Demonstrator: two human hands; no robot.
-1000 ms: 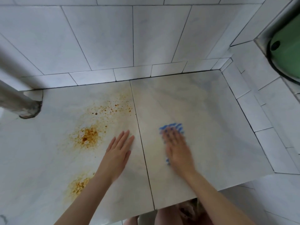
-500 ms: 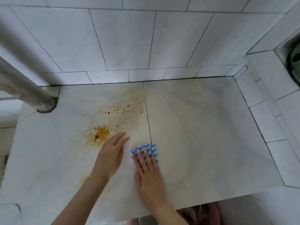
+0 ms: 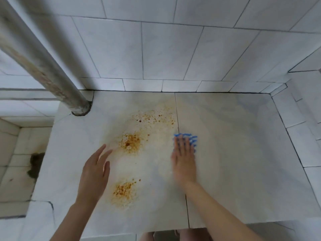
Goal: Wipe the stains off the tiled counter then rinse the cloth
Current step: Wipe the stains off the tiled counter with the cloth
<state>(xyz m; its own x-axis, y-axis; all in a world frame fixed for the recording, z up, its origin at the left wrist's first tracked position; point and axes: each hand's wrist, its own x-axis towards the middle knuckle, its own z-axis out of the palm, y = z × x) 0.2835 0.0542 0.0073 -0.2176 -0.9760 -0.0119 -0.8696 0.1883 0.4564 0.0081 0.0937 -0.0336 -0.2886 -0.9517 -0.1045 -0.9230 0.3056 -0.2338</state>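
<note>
Cloth (image 3: 189, 136) mostly hidden under blurred right hand (image 3: 184, 160); probably pressed flat

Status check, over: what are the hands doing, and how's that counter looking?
Right hand flat on blue cloth, just right of the orange stains. Left hand open, empty. Stains not yet wiped. Nothing in the way; pipe stands clear at back left.

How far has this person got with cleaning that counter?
Barely begun, it seems. Done: nothing plainly, though the right-hand tile shows no orange marks. In hand: the right hand presses the blue checked cloth flat beside the tile seam; the left hand is open near the stains. Left: the large orange stain, the smaller stain nearer the edge and the speckles toward the wall, then rinsing the cloth.
</note>
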